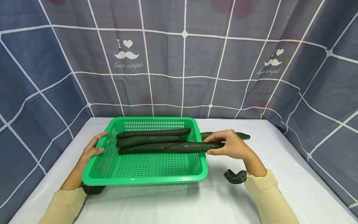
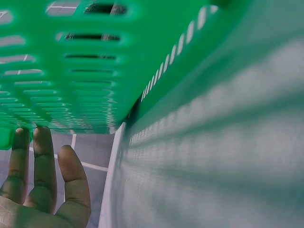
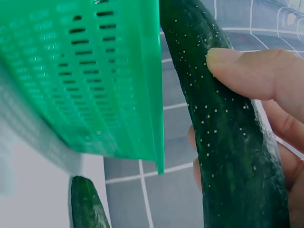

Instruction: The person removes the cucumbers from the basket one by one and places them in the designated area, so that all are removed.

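A green plastic basket [image 1: 145, 179] with slotted walls stands before me. Two dark green cucumbers [image 1: 151, 140] lie along its back half. A third cucumber [image 1: 165, 147] lies in front of them and sticks out over the right rim. My right hand [image 1: 233, 144] grips its outer end, thumb on the near side; the right wrist view shows fingers [image 3: 285, 123] round the far side. My left hand [image 1: 88, 154] touches the basket's left rim. In the left wrist view, its nearly straight fingers [image 2: 42, 166] reach the basket's outer wall.
Another cucumber [image 1: 242, 136] lies on the white table [image 1: 167, 205] behind my right hand, partly hidden by it. Grey curtains [image 1: 165, 59] with white lines hang behind and on both sides. Black wrist devices [image 1: 235, 176] sit under both wrists.
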